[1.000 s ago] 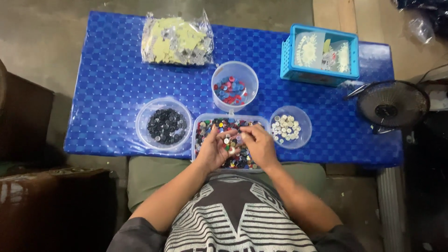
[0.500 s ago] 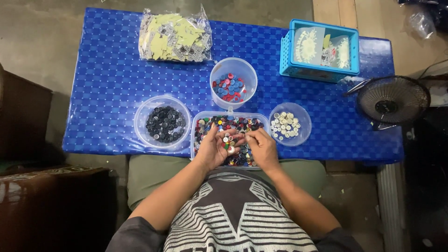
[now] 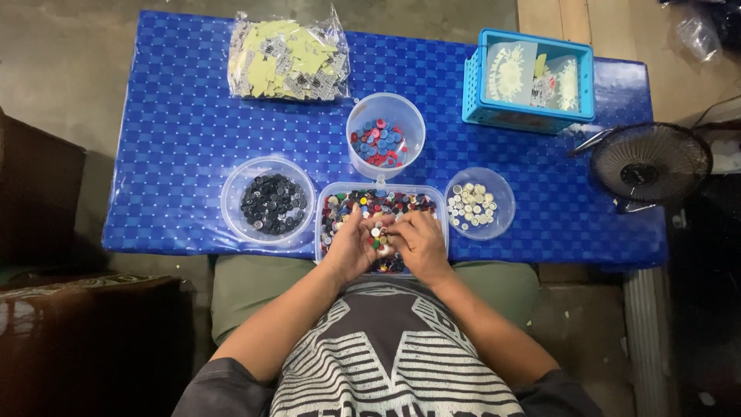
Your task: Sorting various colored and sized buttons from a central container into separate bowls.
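A clear rectangular tub of mixed buttons (image 3: 401, 202) sits at the near edge of the blue desk (image 3: 177, 154). The left hand (image 3: 351, 245) and right hand (image 3: 421, 243) rest in it, fingers curled among buttons; whether they pinch any, I cannot tell. Bowls of black buttons (image 3: 268, 202) and white buttons (image 3: 478, 204) flank it.

We see a clear bag (image 3: 287, 62) of pale yellow cards with dark print lying at the bench's (image 3: 177, 154) far left. In the blue basket (image 3: 528, 116) at far right stand white packets (image 3: 511, 73).
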